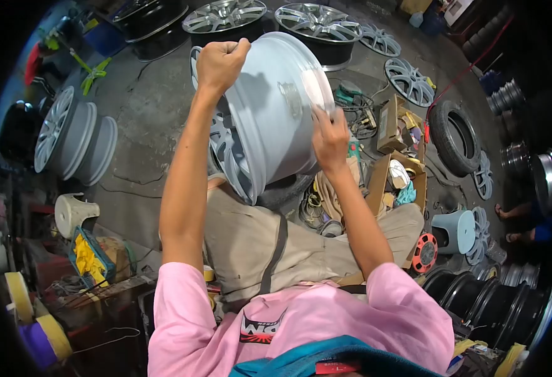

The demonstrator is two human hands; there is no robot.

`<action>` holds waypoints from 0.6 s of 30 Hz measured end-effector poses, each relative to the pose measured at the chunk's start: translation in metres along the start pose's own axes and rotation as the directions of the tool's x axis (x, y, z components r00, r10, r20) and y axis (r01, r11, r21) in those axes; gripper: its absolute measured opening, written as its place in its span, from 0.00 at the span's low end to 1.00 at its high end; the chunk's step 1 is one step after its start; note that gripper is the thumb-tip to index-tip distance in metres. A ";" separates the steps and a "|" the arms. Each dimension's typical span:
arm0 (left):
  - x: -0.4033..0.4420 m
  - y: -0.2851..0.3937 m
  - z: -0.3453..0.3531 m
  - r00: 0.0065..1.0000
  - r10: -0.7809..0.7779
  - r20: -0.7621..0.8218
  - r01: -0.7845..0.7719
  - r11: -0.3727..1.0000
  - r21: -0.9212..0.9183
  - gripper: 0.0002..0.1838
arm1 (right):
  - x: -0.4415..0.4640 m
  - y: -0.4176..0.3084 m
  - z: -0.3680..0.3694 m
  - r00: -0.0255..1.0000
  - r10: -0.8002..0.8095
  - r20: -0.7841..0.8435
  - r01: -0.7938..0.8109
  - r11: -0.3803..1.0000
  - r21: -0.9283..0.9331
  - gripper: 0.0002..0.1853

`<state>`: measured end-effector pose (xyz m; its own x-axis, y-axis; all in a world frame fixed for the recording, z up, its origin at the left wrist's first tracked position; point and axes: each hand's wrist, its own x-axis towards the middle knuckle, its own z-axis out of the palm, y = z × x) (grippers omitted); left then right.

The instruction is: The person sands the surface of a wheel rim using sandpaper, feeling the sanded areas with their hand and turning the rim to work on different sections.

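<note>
A grey alloy wheel rim (269, 125) is tilted up in front of my lap, its spoked face turned left and its smooth barrel towards me. My left hand (221, 66) is closed at the upper left edge of the rim, thumb uppermost. On the opposite edge, my right hand (330, 138) has bent fingers pressed to the rim; its fingertips are partly hidden. A pale, pinkish patch (315, 89) shows on the barrel just above that hand. Whether it is a loose sheet or part of the surface, I cannot tell. A rougher greyish patch (289, 99) lies beside it.
Silver wheels (318, 22) stand along the back. Cardboard boxes (396, 179) of supplies, a tyre (455, 138) and a light blue stool (453, 231) are on the right. More grey rims (78, 138), a white stool (75, 213) and tape rolls (53, 336) are left.
</note>
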<state>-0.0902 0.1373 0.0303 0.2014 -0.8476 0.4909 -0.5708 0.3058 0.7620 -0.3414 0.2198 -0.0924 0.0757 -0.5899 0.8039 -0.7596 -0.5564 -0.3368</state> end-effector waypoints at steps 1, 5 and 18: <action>0.002 -0.001 0.002 1.000 -0.007 -0.014 0.007 1.000 -0.008 0.28 | 0.002 0.005 0.002 1.000 -0.015 0.008 0.015 1.000 -0.001 0.18; 0.003 0.006 0.006 1.000 -0.004 0.015 0.004 1.000 0.005 0.29 | 0.030 0.011 0.011 1.000 -0.022 -0.015 0.021 1.000 -0.023 0.15; 0.001 0.005 0.000 0.999 -0.040 0.026 0.038 0.997 0.066 0.29 | 0.029 0.001 0.004 0.984 0.167 -0.061 -0.169 0.986 -0.017 0.08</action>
<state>-0.0930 0.1381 0.0341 0.2033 -0.8702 0.4487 -0.6140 0.2437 0.7507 -0.3370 0.1993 -0.0712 -0.0920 -0.6378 0.7647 -0.7724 -0.4390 -0.4591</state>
